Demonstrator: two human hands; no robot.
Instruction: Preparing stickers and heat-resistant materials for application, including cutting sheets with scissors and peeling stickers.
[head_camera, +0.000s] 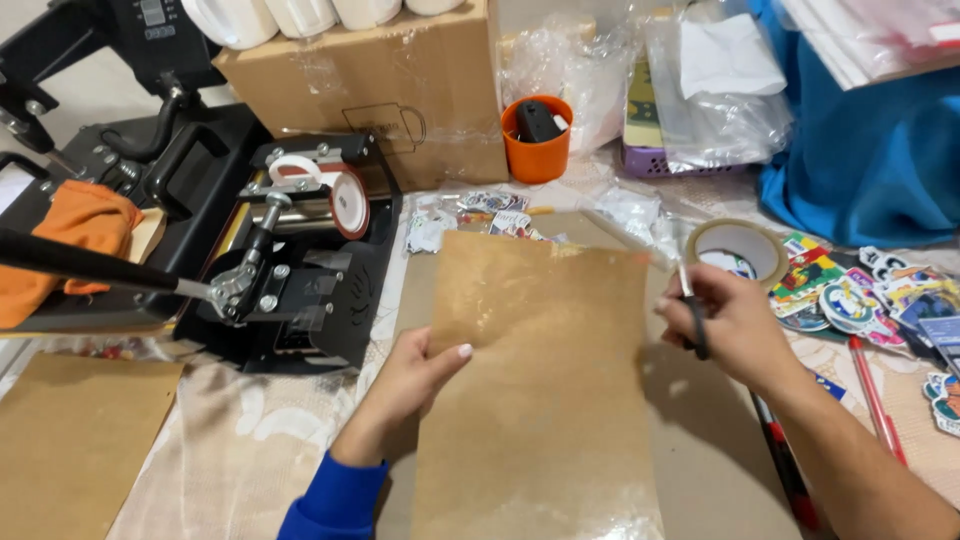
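My left hand (415, 375) grips the left edge of a long brown paper sheet (545, 390), thumb on top, holding it up over the table. At the sheet's right edge my right hand (725, 320) is closed around a pair of dark-handled scissors (690, 310), whose blades point up beside the paper. The sheet has a shiny strip near its top and bottom.
A black mug heat press (300, 250) with a long handle stands at the left, an orange cloth (75, 235) beside it. A cardboard box (390, 90), an orange cup (537, 140), a tape roll (738, 248), loose stickers (850, 295) and pens (875, 395) surround the paper.
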